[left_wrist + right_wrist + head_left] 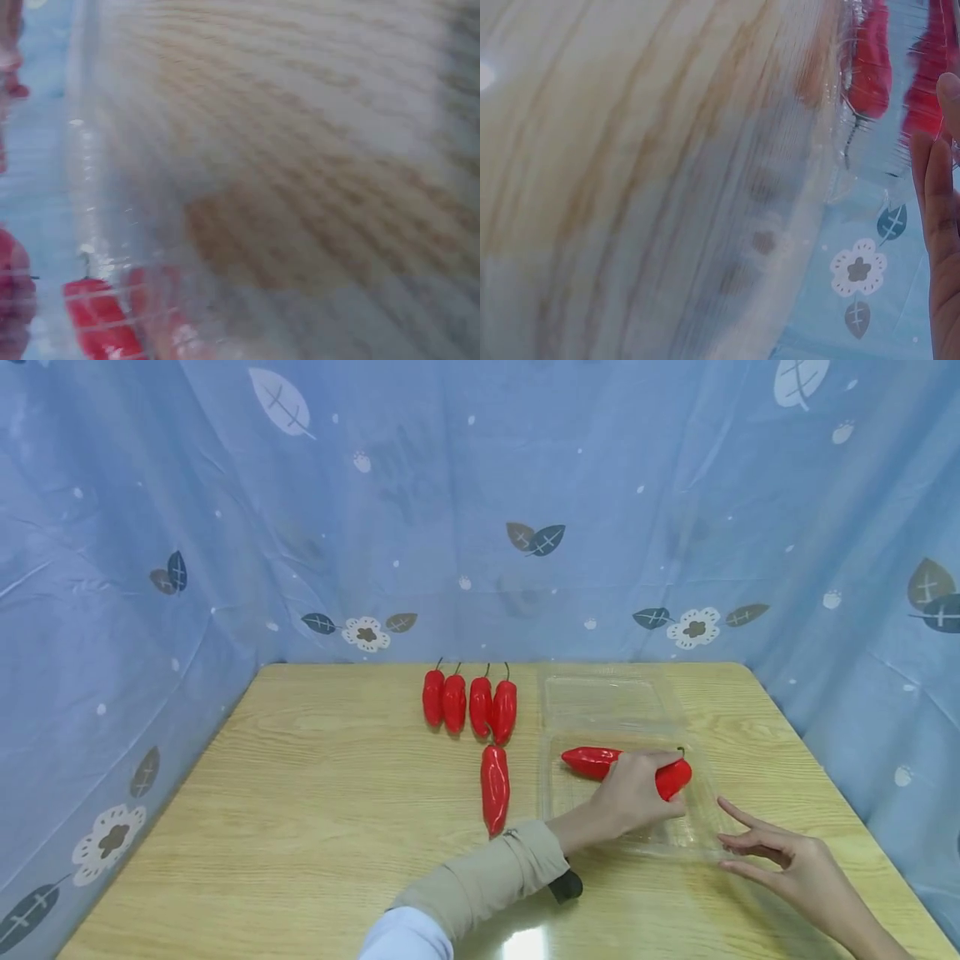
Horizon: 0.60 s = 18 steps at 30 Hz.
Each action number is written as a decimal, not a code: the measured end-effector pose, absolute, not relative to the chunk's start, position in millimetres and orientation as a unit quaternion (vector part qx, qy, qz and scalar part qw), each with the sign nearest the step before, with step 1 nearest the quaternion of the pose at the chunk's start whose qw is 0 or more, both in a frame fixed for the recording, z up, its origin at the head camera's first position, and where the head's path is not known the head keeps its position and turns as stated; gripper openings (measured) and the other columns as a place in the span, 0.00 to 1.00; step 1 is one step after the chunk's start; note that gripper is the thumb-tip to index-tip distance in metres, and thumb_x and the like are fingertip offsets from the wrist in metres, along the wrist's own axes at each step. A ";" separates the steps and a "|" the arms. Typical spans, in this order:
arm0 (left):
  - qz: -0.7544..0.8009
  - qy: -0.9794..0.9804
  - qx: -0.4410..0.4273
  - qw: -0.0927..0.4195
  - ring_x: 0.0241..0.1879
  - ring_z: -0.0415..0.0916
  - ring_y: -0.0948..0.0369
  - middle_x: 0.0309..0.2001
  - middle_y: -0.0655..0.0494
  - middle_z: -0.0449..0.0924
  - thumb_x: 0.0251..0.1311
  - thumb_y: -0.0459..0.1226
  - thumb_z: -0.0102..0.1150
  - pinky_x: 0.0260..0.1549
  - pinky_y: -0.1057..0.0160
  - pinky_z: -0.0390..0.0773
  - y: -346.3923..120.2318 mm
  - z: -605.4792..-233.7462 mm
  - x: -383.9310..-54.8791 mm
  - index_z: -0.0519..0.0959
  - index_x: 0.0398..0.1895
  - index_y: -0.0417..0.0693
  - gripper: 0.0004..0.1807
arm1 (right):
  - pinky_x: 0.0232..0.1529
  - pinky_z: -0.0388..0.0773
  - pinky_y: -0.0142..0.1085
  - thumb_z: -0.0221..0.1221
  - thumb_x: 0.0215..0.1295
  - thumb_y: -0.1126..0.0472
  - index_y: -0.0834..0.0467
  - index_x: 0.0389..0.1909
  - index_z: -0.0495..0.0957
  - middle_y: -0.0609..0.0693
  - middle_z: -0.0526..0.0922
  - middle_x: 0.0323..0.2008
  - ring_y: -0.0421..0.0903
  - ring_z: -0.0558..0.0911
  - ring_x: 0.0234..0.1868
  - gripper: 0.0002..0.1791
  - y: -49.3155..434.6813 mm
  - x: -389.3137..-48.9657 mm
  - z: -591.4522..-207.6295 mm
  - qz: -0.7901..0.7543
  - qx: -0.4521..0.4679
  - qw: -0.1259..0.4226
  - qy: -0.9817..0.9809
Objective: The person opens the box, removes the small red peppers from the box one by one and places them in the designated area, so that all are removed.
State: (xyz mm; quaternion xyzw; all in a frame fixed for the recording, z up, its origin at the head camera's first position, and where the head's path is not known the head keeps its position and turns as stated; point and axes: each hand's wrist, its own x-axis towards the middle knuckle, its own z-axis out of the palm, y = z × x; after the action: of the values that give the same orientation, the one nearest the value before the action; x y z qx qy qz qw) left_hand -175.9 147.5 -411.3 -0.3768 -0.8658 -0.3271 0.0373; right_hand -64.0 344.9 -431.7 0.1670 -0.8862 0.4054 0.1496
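My left hand (636,792) reaches across to the right and grips a red chili pepper (673,779) over a clear plastic tray (551,789). The pepper's stem points up, while its lower part is hidden by the hand. Another red chili pepper (591,762) lies sideways in the tray, partly covered by the fingers. By the tray's near right corner my right hand (787,860) has its fingers extended, thumb below, fingertips right at the rim. In the right wrist view, red peppers (870,64) show close to its fingers (940,195).
Behind the tray extends its clear lid (607,700). Left of it, several red peppers (454,703) line up at the back of the wooden table (315,810), and a single pepper (495,789) lies before them. A blue patterned curtain (465,485) encloses the table.
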 end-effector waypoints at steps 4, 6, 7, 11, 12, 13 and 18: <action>-0.399 -0.845 -0.354 0.026 0.33 0.71 0.78 0.46 0.63 0.82 0.51 0.39 0.69 0.27 0.85 0.70 136.9 -400.4 -176.8 0.79 0.57 0.50 0.26 | 0.37 0.74 0.16 0.72 0.37 0.76 0.61 0.33 0.86 0.26 0.71 0.58 0.23 0.80 0.41 0.18 344.1 -64.7 -431.4 0.402 0.160 0.145 -0.890; -0.418 -0.838 -0.348 0.025 0.40 0.72 0.76 0.49 0.63 0.81 0.51 0.40 0.70 0.32 0.85 0.70 129.1 -395.0 -175.4 0.79 0.56 0.51 0.26 | 0.37 0.74 0.15 0.72 0.36 0.76 0.61 0.33 0.86 0.25 0.70 0.58 0.22 0.80 0.41 0.18 343.3 -65.5 -432.1 0.403 0.159 0.142 -0.890; -0.425 -0.835 -0.348 0.024 0.41 0.73 0.76 0.50 0.64 0.81 0.51 0.41 0.70 0.33 0.85 0.70 124.9 -392.5 -174.2 0.79 0.56 0.52 0.25 | 0.37 0.74 0.15 0.72 0.37 0.76 0.61 0.33 0.86 0.25 0.70 0.58 0.22 0.80 0.41 0.18 343.0 -65.8 -432.6 0.403 0.158 0.140 -0.890; -0.430 -0.825 -0.364 0.027 0.40 0.72 0.78 0.48 0.64 0.83 0.52 0.41 0.69 0.34 0.85 0.70 105.8 -382.9 -165.1 0.81 0.55 0.52 0.24 | 0.37 0.74 0.16 0.72 0.37 0.77 0.61 0.33 0.86 0.25 0.70 0.59 0.22 0.79 0.41 0.18 343.2 -66.1 -434.7 0.403 0.157 0.138 -0.891; -0.427 -0.826 -0.368 0.028 0.40 0.71 0.79 0.47 0.64 0.83 0.52 0.42 0.69 0.33 0.85 0.69 100.6 -381.0 -161.6 0.81 0.55 0.54 0.24 | 0.37 0.74 0.15 0.72 0.36 0.78 0.61 0.33 0.86 0.26 0.70 0.59 0.22 0.79 0.41 0.18 343.8 -66.3 -435.1 0.403 0.156 0.139 -0.891; -0.423 -0.826 -0.371 0.028 0.39 0.71 0.79 0.47 0.64 0.83 0.52 0.42 0.69 0.33 0.86 0.69 95.1 -379.4 -158.0 0.81 0.55 0.55 0.24 | 0.37 0.73 0.15 0.72 0.37 0.78 0.61 0.33 0.86 0.25 0.69 0.59 0.21 0.79 0.41 0.18 344.7 -66.5 -435.2 0.401 0.154 0.139 -0.892; -0.425 -0.828 -0.365 0.014 0.46 0.71 0.76 0.50 0.66 0.82 0.52 0.42 0.70 0.38 0.85 0.69 63.7 -375.1 -139.2 0.80 0.56 0.58 0.25 | 0.36 0.73 0.14 0.71 0.36 0.79 0.61 0.31 0.85 0.25 0.68 0.60 0.20 0.78 0.41 0.18 349.0 -67.9 -435.3 0.391 0.156 0.146 -0.895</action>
State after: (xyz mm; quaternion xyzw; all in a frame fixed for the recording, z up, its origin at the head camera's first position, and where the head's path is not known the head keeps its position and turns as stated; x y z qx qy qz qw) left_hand -139.2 63.7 -375.1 -0.3652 -0.8283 -0.4247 0.0137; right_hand -67.9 349.0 -435.3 0.1559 -0.8951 0.3914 0.1461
